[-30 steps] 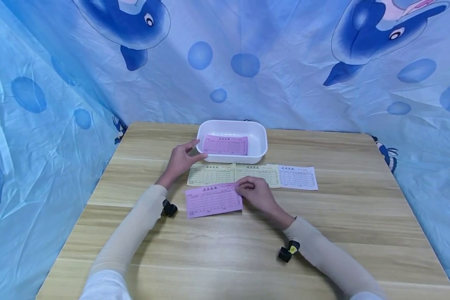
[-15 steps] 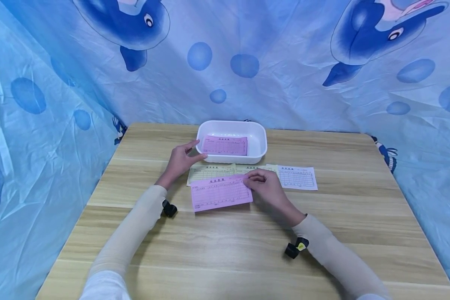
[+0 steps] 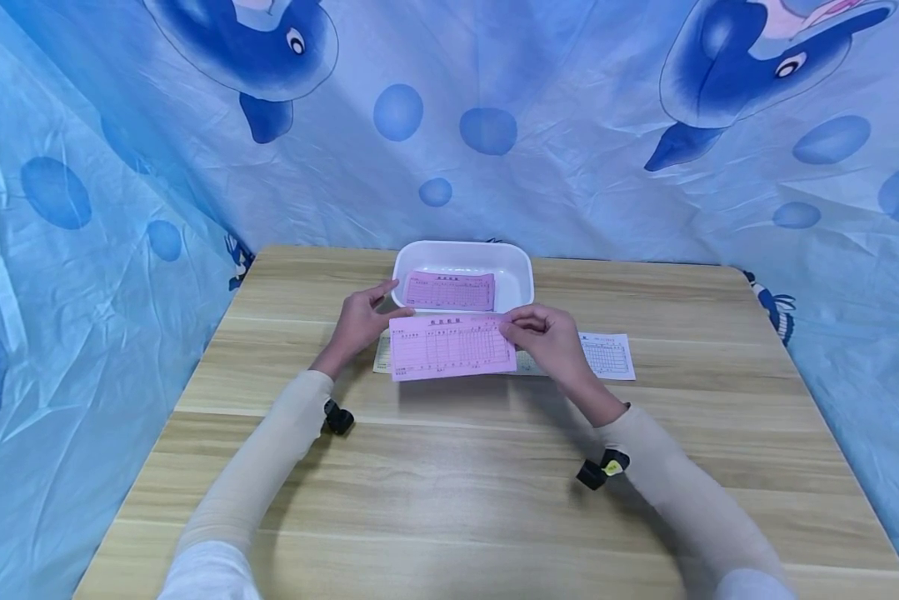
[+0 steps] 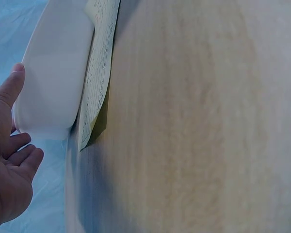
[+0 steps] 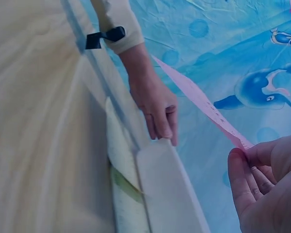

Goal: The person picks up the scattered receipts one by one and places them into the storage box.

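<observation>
Pinched at its upper right corner between thumb and fingers of my right hand [image 3: 545,337], a pink printed form slip [image 3: 452,348] is held up off the table, as the right wrist view shows. It overlaps the tray's near wall in the head view. My left hand [image 3: 362,321] grips the left end of a white plastic tray [image 3: 515,287], thumb on the near side and fingers round the corner. Inside the tray lies another pink slip [image 3: 449,292]. Yellow slips [image 4: 101,63] lie along the tray's near side, mostly covered in the head view by the held slip.
At the right end of the row on the wooden table [image 3: 449,483] lies a white slip [image 3: 606,357]. A blue sheet with dolphin prints [image 3: 486,200] hangs behind the table and along its sides. Black wrist cameras sit on both forearms.
My right hand has lifted the pink slip and carried it away from me, from the near side of the row up over the yellow slips. The left hand stays on the tray.
</observation>
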`<state>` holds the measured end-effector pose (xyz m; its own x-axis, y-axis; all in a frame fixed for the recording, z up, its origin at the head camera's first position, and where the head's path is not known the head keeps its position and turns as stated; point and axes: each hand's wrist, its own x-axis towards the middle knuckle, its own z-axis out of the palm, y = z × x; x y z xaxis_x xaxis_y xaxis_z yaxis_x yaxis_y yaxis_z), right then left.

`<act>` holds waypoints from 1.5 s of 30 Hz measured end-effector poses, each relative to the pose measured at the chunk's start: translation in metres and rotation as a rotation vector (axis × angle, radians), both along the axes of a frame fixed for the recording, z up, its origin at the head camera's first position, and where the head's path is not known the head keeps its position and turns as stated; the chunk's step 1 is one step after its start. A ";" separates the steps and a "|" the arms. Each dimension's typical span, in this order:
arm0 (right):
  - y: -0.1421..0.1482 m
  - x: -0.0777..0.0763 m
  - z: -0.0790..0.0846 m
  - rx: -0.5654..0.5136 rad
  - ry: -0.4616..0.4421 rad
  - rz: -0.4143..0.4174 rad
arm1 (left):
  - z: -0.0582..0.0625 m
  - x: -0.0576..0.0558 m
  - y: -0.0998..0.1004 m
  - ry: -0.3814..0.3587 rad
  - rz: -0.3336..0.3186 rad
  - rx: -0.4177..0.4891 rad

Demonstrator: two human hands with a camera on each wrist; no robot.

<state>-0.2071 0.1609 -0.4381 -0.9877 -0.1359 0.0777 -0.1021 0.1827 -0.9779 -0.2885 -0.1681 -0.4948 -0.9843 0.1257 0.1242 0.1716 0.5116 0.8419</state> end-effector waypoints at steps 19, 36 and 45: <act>0.008 -0.064 0.030 -0.057 0.094 -0.150 | 0.000 0.000 0.001 -0.025 0.008 0.009; -0.005 -0.117 0.025 0.020 0.033 -0.220 | -0.001 0.002 -0.001 -0.004 -0.002 0.040; -0.017 -0.137 0.012 0.107 -0.004 -0.210 | -0.001 0.003 -0.001 0.015 -0.005 0.040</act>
